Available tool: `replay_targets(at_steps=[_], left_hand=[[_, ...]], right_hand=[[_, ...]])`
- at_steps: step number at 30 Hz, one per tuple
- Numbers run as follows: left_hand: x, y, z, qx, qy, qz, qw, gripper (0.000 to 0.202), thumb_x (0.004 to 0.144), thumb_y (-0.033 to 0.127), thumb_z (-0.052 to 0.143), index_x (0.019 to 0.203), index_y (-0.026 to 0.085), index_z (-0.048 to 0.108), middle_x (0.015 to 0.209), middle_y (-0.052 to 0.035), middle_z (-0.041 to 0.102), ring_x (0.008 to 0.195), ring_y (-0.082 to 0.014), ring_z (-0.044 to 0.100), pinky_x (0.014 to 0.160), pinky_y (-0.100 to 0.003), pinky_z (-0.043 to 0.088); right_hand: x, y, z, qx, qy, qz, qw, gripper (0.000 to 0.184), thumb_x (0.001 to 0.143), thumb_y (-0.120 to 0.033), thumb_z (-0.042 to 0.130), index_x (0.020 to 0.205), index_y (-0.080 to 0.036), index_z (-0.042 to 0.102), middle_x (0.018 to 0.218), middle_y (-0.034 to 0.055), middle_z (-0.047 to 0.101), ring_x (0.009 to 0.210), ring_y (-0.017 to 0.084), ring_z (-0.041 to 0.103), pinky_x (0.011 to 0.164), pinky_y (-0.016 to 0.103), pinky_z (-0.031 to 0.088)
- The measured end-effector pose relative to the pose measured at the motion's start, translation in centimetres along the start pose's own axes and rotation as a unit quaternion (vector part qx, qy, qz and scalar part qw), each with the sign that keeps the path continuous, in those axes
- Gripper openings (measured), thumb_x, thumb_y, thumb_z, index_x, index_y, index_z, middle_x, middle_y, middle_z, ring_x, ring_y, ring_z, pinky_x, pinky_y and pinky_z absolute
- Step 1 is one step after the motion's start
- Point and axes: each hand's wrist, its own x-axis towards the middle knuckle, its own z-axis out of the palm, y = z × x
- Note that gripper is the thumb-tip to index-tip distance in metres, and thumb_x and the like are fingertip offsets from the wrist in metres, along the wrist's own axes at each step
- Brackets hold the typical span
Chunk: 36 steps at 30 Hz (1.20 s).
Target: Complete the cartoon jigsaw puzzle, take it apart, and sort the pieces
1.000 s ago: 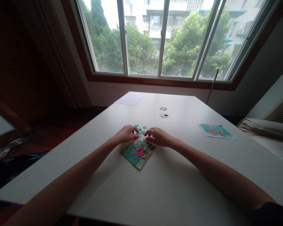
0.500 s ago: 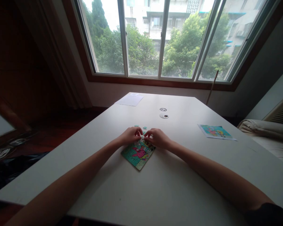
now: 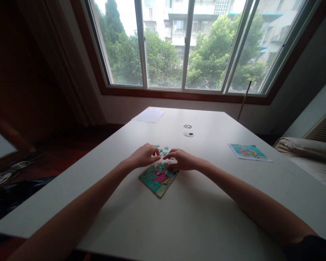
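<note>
A partly assembled jigsaw puzzle (image 3: 158, 180) with a pink cartoon figure on green lies tilted on the white table (image 3: 206, 203). Just beyond its far corner, small loose puzzle pieces (image 3: 166, 148) are scattered. My left hand (image 3: 145, 156) hovers at the puzzle's far left side, thumb and curled fingers a little apart, no piece visible between them. Over the far right edge of the puzzle is my right hand (image 3: 181, 159), its index finger stretched forward and its thumb lower, spread apart. It hides part of the puzzle's right corner.
A printed picture sheet (image 3: 248, 152) lies on the right of the table. Two round discs (image 3: 188, 134) are near the middle, and a white paper (image 3: 149, 115) is at the far left. A cushioned seat (image 3: 306, 152) stands beyond the right edge.
My left hand has drawn back to the left, away from my right hand. The right hand's fingers have spread apart, and more of the puzzle's far part and the loose pieces shows.
</note>
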Motion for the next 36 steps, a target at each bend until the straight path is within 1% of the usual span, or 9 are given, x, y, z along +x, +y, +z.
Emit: replay_targets(at_steps=[4, 8, 12, 17, 22, 26, 28, 33, 36], left_hand=[[-0.3, 0.4, -0.5, -0.056, -0.096, 0.030, 0.993, 0.038, 0.068, 0.053, 0.054, 0.080, 0.018, 0.062, 0.075, -0.0024, 0.059, 0.070, -0.0165, 0.053, 0.061, -0.023, 0.038], [-0.5, 0.9, -0.3, -0.063, -0.109, 0.041, 0.991, 0.045, 0.060, 0.054, 0.061, 0.086, 0.018, 0.058, 0.080, -0.0024, 0.054, 0.077, -0.0184, 0.049, 0.062, -0.022, 0.037], [-0.6, 1.1, 0.2, -0.080, -0.116, 0.052, 0.989, 0.046, 0.058, 0.052, 0.064, 0.090, 0.019, 0.055, 0.085, -0.0030, 0.050, 0.084, -0.0202, 0.046, 0.067, -0.024, 0.038], [-0.7, 1.1, 0.3, -0.090, -0.127, 0.032, 0.987, 0.048, 0.057, 0.048, 0.067, 0.094, 0.021, 0.054, 0.091, -0.0041, 0.049, 0.092, -0.0236, 0.043, 0.074, -0.028, 0.037], [-0.8, 1.2, 0.1, -0.109, -0.116, 0.048, 0.986, 0.050, 0.060, 0.042, 0.067, 0.106, 0.026, 0.054, 0.104, -0.0047, 0.047, 0.103, -0.0255, 0.037, 0.085, -0.033, 0.033], [-0.8, 1.5, 0.1, -0.109, -0.112, 0.054, 0.986, 0.037, 0.064, 0.043, 0.064, 0.097, 0.027, 0.060, 0.097, -0.0042, 0.049, 0.100, -0.0241, 0.040, 0.083, -0.031, 0.035], [-0.8, 1.7, 0.0, -0.102, -0.100, 0.059, 0.988, 0.034, 0.066, 0.043, 0.063, 0.094, 0.025, 0.060, 0.093, -0.0041, 0.051, 0.096, -0.0233, 0.042, 0.081, -0.030, 0.036], [-0.7, 1.7, -0.1, -0.068, -0.091, 0.066, 0.991, 0.031, 0.067, 0.044, 0.061, 0.085, 0.019, 0.061, 0.085, -0.0046, 0.052, 0.086, -0.0212, 0.047, 0.072, -0.027, 0.039], [-0.7, 1.4, 0.0, -0.058, -0.090, 0.059, 0.993, 0.032, 0.066, 0.046, 0.060, 0.081, 0.018, 0.059, 0.083, -0.0044, 0.052, 0.082, -0.0205, 0.048, 0.068, -0.026, 0.039]], right_hand=[[-0.1, -0.2, -0.4, -0.019, -0.059, 0.013, 0.998, 0.027, 0.071, -0.029, 0.062, 0.096, -0.017, 0.060, 0.091, 0.0071, 0.051, 0.079, 0.015, 0.050, 0.071, 0.027, 0.041], [0.0, -0.8, -0.6, -0.022, -0.072, 0.054, 0.996, 0.029, 0.066, -0.028, 0.067, 0.091, -0.015, 0.057, 0.089, 0.0062, 0.053, 0.078, 0.015, 0.048, 0.068, 0.026, 0.040], [0.2, -1.4, -1.0, 0.027, -0.079, 0.088, 0.993, 0.019, 0.066, -0.020, 0.064, 0.082, -0.015, 0.055, 0.072, -0.0006, 0.054, 0.064, 0.010, 0.047, 0.057, 0.021, 0.038], [0.3, -0.7, -1.7, 0.146, -0.066, 0.081, 0.984, 0.016, 0.067, -0.022, 0.063, 0.078, -0.014, 0.053, 0.065, -0.0026, 0.054, 0.059, 0.008, 0.048, 0.054, 0.019, 0.038], [0.5, 1.0, -1.6, 0.241, -0.009, 0.110, 0.964, 0.021, 0.068, -0.027, 0.062, 0.082, -0.012, 0.055, 0.063, -0.0011, 0.058, 0.053, 0.007, 0.048, 0.051, 0.020, 0.040], [0.5, 1.1, -1.6, 0.172, 0.040, 0.162, 0.971, 0.017, 0.071, -0.020, 0.058, 0.087, -0.013, 0.060, 0.078, 0.0048, 0.063, 0.056, 0.008, 0.053, 0.055, 0.021, 0.043], [0.4, 0.6, -1.8, 0.095, 0.054, 0.148, 0.983, 0.022, 0.070, -0.018, 0.059, 0.091, -0.015, 0.061, 0.087, 0.0051, 0.063, 0.063, 0.009, 0.056, 0.060, 0.022, 0.043], [-0.2, -0.3, -2.3, 0.020, -0.149, 0.037, 0.988, 0.041, 0.059, -0.030, 0.071, 0.096, -0.018, 0.059, 0.093, 0.0039, 0.058, 0.069, 0.011, 0.053, 0.059, 0.020, 0.041], [-0.3, -0.1, -2.2, -0.022, -0.162, 0.063, 0.985, 0.047, 0.055, -0.035, 0.073, 0.095, -0.017, 0.057, 0.091, 0.0042, 0.055, 0.070, 0.012, 0.050, 0.056, 0.020, 0.039]])
